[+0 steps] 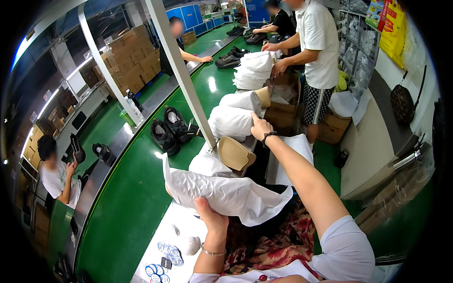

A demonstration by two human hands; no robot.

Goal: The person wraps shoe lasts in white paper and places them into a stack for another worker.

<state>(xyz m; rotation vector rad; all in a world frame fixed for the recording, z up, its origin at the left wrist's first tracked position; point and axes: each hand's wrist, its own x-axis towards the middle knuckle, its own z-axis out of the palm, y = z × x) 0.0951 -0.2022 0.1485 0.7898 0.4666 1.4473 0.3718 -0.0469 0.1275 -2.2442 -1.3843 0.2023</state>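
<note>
My left hand (pixel 212 219) grips a bundle wrapped in crinkled white paper (pixel 222 191). Its thumb lies on top, the other fingers are hidden behind the bundle, and the paper hides the contents. My right arm stretches forward, and the index finger of my right hand (pixel 262 127) points at the end of another white paper bundle (pixel 231 121), seemingly touching it. That hand holds nothing I can see. Between the two bundles sits a tan, curved cardboard piece (pixel 236 154). One more white wrapped bundle (pixel 207 164) lies just beyond the one in my left hand.
A white post (pixel 181 70) rises from the green conveyor belt (pixel 137 174). Black shoes (pixel 170 129) stand on the belt beside it. White paper bundles (pixel 255 68) are piled farther off, before a person in white (pixel 316 42). A white sheet with stickers (pixel 165 252) lies near me.
</note>
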